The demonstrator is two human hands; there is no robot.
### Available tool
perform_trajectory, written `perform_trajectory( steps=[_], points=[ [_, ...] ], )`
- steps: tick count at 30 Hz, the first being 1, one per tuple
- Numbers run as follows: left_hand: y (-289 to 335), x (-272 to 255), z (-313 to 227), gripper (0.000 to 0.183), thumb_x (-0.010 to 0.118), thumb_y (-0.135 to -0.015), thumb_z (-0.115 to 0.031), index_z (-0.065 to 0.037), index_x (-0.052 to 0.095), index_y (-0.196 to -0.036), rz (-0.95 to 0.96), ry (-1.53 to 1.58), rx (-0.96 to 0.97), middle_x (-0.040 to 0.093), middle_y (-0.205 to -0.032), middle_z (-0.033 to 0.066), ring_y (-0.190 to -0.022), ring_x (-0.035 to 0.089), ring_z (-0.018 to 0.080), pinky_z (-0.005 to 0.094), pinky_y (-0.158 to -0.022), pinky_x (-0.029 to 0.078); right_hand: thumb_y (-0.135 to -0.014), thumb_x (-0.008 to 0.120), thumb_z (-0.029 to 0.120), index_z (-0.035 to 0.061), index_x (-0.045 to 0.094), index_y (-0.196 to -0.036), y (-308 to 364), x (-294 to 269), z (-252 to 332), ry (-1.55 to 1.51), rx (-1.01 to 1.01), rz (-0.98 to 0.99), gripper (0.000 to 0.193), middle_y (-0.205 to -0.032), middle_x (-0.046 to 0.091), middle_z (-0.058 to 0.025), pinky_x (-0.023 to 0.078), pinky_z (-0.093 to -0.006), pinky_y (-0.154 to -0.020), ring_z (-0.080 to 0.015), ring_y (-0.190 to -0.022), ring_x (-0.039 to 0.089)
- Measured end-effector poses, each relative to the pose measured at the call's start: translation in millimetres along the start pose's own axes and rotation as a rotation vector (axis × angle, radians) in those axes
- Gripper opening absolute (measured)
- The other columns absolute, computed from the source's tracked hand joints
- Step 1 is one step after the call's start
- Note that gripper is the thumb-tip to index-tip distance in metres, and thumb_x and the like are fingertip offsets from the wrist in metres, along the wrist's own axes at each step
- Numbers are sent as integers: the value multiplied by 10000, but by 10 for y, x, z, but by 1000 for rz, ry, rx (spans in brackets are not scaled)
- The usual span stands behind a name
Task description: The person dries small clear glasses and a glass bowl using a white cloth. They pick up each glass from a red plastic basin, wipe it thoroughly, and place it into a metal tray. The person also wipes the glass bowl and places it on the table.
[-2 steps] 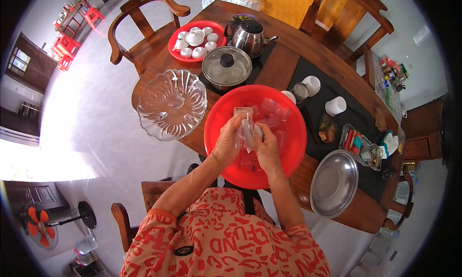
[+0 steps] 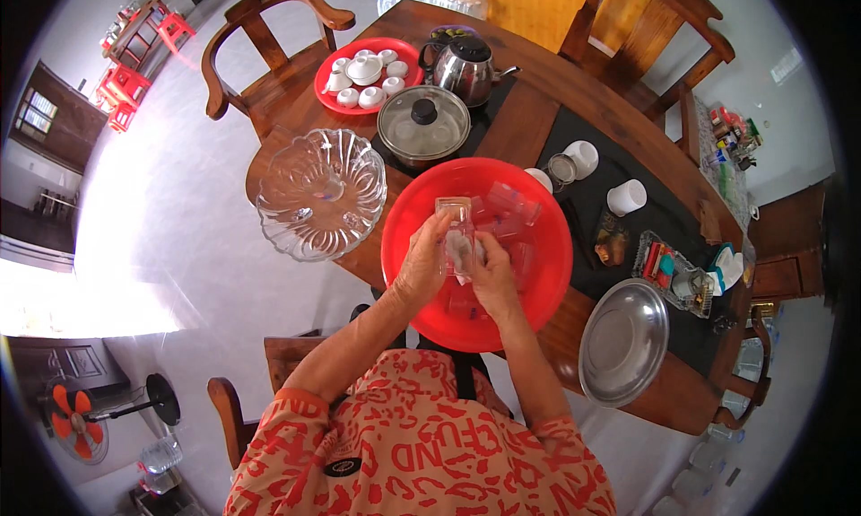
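so i've got one clear plastic cup (image 2: 456, 233) pinched between both hands, right over the middle of the big red basin (image 2: 538, 305). left hand (image 2: 423, 263) has its fingers curled shut around the cup's left side, right hand (image 2: 493, 278) is clamped on the lower right side with the thumb pressing in. looks like something pale is inside the cup, can't tell what.

my guess at doing this bit well: keep it low over the basin so anything that drips or slips lands in there, hold the thin walls gently so they don't buckle, and let one hand steady it while the other works.

counts, going out from the basin: inside it there's a heap of more clear cups (image 2: 511, 211), they overlap too much to count properly. just left of the basin, one scalloped glass bowl (image 2: 321, 193). behind the basin, one lidded pot (image 2: 423, 126) and one steel kettle (image 2: 465, 67). further back-left, one red tray (image 2: 363, 74) with a small teapot and roughly six little cups. right of the basin, two white cups (image 2: 626, 196) and one steel plate (image 2: 623, 341).
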State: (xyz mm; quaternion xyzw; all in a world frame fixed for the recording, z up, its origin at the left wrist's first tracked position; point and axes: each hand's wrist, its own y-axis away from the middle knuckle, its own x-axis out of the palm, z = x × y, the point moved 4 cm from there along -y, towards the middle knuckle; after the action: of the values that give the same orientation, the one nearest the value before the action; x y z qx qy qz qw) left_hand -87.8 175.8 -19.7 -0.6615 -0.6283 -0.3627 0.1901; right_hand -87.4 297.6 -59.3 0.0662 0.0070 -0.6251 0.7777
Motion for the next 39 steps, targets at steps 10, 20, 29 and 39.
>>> perform_trajectory(
  steps=[10, 20, 29, 39],
  points=[
    [-56, 8, -150, 370, 595, -899, -166, -63, 488, -1238, -56, -272, 103, 606, -985, 29, -825, 602, 126, 282, -659, 523, -742, 624, 90, 60, 601, -1068, 79, 460, -633, 655, -383, 221, 328, -1071, 562, -132, 471, -438, -810, -328, -1025, 530],
    [-18, -76, -121, 492, 783, -704, -92, -62, 558, -1140, 10, -755, 384, 605, -1053, 4, -1009, 542, 108, 283, -910, 441, -714, 630, -37, 47, 535, -1120, 339, -166, 1229, 336, -477, -45, 425, -1067, 494, -164, 475, -394, -802, -327, -958, 543],
    [125, 145, -132, 545, 760, -628, -159, -120, 578, -1140, -12, -1267, 503, 606, -1022, 48, -953, 544, 274, 392, -833, 465, -776, 587, -6, 22, 560, -1091, 21, -261, 1075, 272, -406, -56, 317, -1039, 504, -164, 467, -370, -773, -298, -929, 552],
    [141, 82, -63, 816, 747, -671, -200, -90, 320, -1358, -88, -1353, 478, 604, -1013, 140, -945, 585, 333, 443, -789, 483, -673, 622, -20, 50, 594, -1005, 269, -2, 1236, 743, -667, -41, 340, -1069, 527, -140, 429, -437, -879, -344, -1018, 484]
  ],
)
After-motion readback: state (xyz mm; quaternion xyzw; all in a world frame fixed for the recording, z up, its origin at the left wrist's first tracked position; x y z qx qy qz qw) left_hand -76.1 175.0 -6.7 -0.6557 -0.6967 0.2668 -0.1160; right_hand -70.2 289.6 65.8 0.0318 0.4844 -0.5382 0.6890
